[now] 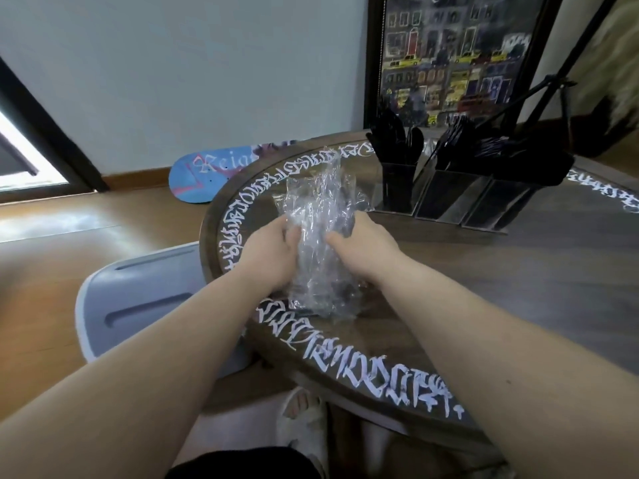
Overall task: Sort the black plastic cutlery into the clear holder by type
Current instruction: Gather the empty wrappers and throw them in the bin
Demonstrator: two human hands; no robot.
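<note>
A crumpled clear plastic bag point(320, 216) with dark cutlery showing through it lies on the round wooden table point(518, 278). My left hand point(273, 252) grips the bag's left side. My right hand point(366, 248) grips its right side, fingers curled into the plastic. Behind the bag stands the clear holder point(449, 198) with three compartments. Black spoons point(397, 140) stick up from its left compartment, and black cutlery point(484, 146) fills the middle and right ones; I cannot tell their types.
White lettering rings the table's rim. A grey chair point(138, 299) stands at the table's left edge. A blue skateboard deck point(214, 171) leans at the wall. A framed picture point(456, 57) and a black tripod point(553, 88) stand behind the holder.
</note>
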